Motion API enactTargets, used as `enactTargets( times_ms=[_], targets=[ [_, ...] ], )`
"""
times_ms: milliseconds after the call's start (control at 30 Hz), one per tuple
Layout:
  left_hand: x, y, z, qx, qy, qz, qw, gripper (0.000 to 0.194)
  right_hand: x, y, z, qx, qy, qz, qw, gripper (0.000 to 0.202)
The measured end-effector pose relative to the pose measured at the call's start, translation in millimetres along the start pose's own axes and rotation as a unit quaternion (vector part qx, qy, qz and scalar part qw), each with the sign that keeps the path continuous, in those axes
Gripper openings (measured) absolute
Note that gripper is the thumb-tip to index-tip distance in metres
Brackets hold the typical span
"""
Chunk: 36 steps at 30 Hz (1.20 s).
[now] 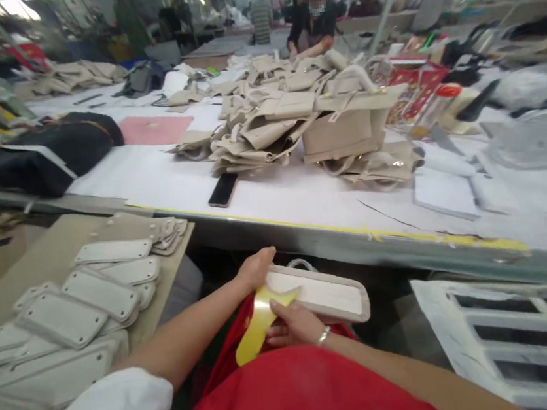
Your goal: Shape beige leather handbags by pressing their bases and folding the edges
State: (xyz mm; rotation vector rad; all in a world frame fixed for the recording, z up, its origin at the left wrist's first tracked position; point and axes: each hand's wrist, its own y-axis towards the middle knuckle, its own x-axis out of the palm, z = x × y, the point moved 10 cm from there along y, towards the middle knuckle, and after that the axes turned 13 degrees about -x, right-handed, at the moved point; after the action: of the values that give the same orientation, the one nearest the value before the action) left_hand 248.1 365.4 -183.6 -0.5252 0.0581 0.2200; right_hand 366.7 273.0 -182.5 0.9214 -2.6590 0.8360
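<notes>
A long cream panel (330, 294) with a beige rim lies over my lap, below the table's front edge. My left hand (257, 269) closes on the panel's left end. In my right hand (299, 322), thumb on top, is a curved yellow strip (253, 335) whose upper end reaches over the panel. The strip's lower end hangs free over the red apron (294, 387). A thin white loop (303, 265) shows behind the panel.
White oblong plates (64, 318) with corner holes are piled on a board at the left. The white-topped table (283, 204) holds a phone (223, 190) and heaped beige bag pieces (274, 122). A white frame (510, 336) stands right. Another person (314, 22) works across the table.
</notes>
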Motion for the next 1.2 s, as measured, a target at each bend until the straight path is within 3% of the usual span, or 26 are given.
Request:
enactTargets(
  times_ms=[67, 133, 267, 367, 467, 633, 700, 800, 933, 1033, 1100, 1200],
  targets=[
    [-15.2, 1, -21, -0.059, -0.102, -0.018, 0.993, 0.052, -28, 2, -23, -0.002, 0.043, 0.052, 0.998, 0.024],
    [-20.9, -5, -41, -0.109, -0.208, -0.055, 0.971, 0.054, -76, 15, -68, -0.085, 0.051, 0.137, 0.986, 0.019],
    [-17.8, -23, -52, -0.087, -0.266, -0.104, 0.954, 0.042, -172, 51, -137, -0.185, 0.030, 0.255, 0.949, 0.014],
    [-13.2, -28, -52, -0.066, -0.262, -0.121, 0.955, 0.047, -215, 67, -148, -0.160, -0.030, 0.263, 0.951, 0.024],
    [-13.6, -28, -48, -0.049, -0.179, -0.118, 0.975, 0.049, -240, 55, -136, -0.141, -0.064, 0.274, 0.949, 0.027],
    [-19.2, -34, -27, 0.022, 0.004, -0.071, 0.997, 0.052, -253, -7, -98, -0.184, -0.102, 0.305, 0.929, 0.029],
    [-20.1, -34, -21, 0.025, 0.051, -0.060, 0.997, 0.059, -251, -29, -77, -0.193, -0.111, 0.320, 0.921, 0.032],
    [-14.1, -29, -22, -0.006, 0.070, -0.093, 0.993, 0.065, -236, -44, -54, -0.220, -0.125, 0.302, 0.919, 0.038],
    [-5.9, -26, -39, -0.082, -0.044, -0.135, 0.986, 0.061, -204, -46, -52, -0.288, -0.188, 0.234, 0.909, 0.041],
    [-4.7, -25, -43, -0.081, -0.101, -0.123, 0.984, 0.060, -197, -44, -53, -0.268, -0.262, 0.229, 0.898, 0.044],
    [-7.6, -23, -36, -0.043, -0.057, -0.100, 0.992, 0.060, -199, -43, -57, -0.240, -0.319, 0.230, 0.888, 0.045],
    [-10.1, -24, -15, 0.033, 0.124, -0.075, 0.989, 0.060, -199, -43, -71, -0.230, -0.362, 0.206, 0.880, 0.042]
  ],
)
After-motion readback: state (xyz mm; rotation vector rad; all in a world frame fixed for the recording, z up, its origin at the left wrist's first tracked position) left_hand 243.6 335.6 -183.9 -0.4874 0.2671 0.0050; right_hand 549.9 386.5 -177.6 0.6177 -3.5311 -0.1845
